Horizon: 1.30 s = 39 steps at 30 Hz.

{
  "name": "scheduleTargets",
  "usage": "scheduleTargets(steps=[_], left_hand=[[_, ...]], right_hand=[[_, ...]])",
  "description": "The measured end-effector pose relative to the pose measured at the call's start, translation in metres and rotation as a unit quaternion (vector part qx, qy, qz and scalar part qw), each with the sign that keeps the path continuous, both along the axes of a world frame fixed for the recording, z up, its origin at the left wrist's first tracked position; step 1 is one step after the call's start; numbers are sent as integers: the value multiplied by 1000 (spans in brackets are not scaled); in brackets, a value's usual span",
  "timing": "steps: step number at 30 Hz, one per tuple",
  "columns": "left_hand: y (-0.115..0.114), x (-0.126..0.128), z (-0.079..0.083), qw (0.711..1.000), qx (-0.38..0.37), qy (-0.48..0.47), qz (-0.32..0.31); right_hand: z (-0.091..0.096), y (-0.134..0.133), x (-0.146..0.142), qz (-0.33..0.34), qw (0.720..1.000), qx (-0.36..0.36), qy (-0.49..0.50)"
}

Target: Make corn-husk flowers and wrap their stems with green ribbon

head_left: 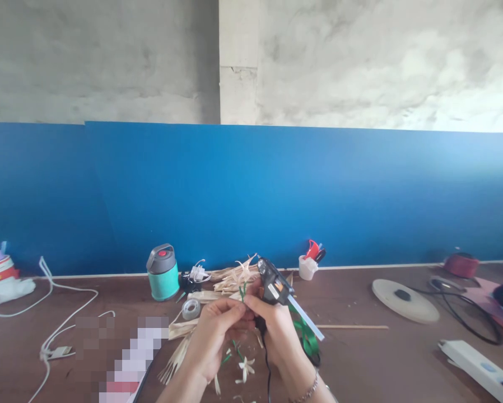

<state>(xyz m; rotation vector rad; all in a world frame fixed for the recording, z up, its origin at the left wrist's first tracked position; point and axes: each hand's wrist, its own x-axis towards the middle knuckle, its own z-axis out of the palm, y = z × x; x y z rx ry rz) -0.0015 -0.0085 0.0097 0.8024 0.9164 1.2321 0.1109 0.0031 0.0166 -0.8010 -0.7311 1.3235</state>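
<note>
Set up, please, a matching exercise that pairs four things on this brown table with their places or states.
Things:
1 black hot-glue gun
2 thin green stem
3 teal jug with grey lid
4 small white cup

Places or states:
A holds red-handled scissors
B gripped in the right hand
C stands left of the straw pile
D pinched by the left hand

Pairs: 1-B, 2-D, 3-C, 4-A

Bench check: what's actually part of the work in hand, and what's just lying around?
In use: right hand gripping glue gun; left hand pinching green stem; straw strips; small straw flower.
Lying about: teal jug; tape roll; cup of scissors; white disc; white charger cable.
</note>
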Motion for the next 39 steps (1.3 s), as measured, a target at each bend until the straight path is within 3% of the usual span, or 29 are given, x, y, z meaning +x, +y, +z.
scheduleTargets(steps=[5,14,22,39], left_hand=[[1,-5,3,1000,17,19,-18],[-1,-6,4,997,43,33,-48],[1,-2,-2,999,23,9,-40],[-1,2,-2,996,62,61,16]], right_hand=[[3,-2,2,31,999,7,5],[-11,6,7,102,994,24,-24],[1,1,7,38,999,16,-27],[0,3,7,42,999,18,-16]])
